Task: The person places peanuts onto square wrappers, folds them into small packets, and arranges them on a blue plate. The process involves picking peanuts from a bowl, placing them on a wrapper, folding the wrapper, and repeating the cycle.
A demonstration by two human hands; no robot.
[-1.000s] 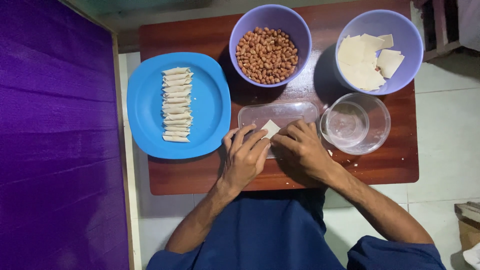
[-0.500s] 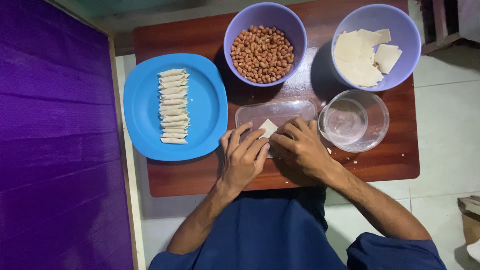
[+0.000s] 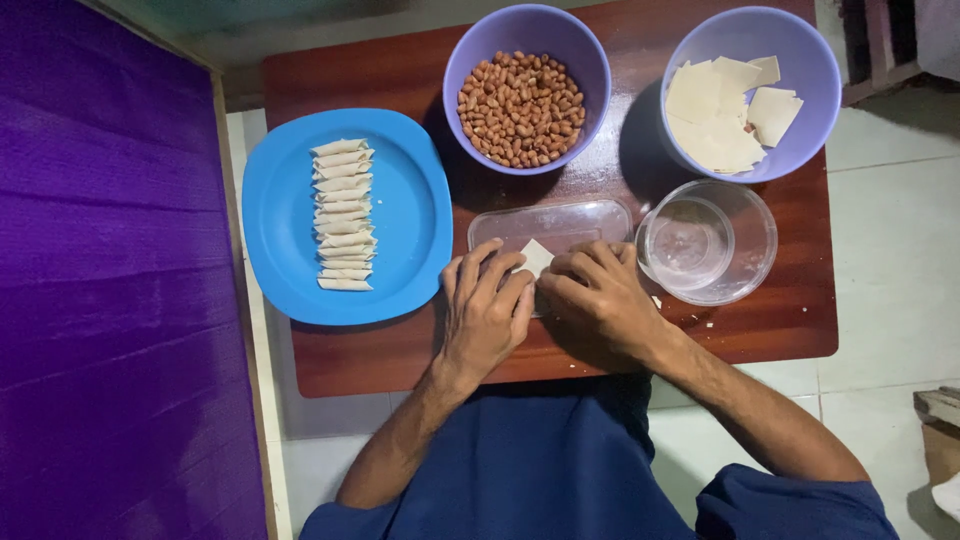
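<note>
My left hand [image 3: 487, 312] and my right hand [image 3: 598, 295] meet over a clear plastic lid [image 3: 552, 222] on a small wooden table [image 3: 760, 320]. Both sets of fingers pinch a small pale dough wrapper [image 3: 537, 256], of which only one corner shows between them. A blue plate [image 3: 400, 215] to the left carries a column of several rolled wrappers [image 3: 344, 214]. Behind the hands stands a purple bowl of peanuts [image 3: 520, 95]. At the back right a second purple bowl [image 3: 810, 60] contains flat square wrappers [image 3: 722, 110].
A clear glass bowl [image 3: 708, 243] with a little water stands right of my right hand. A purple panel [image 3: 110, 300] fills the left side. Pale tiled floor [image 3: 890, 230] lies to the right, with a cardboard box corner [image 3: 940, 430] at the lower right.
The hands have stayed together on the wrapper over the lid, with only slight finger movement. The view has shifted a little.
</note>
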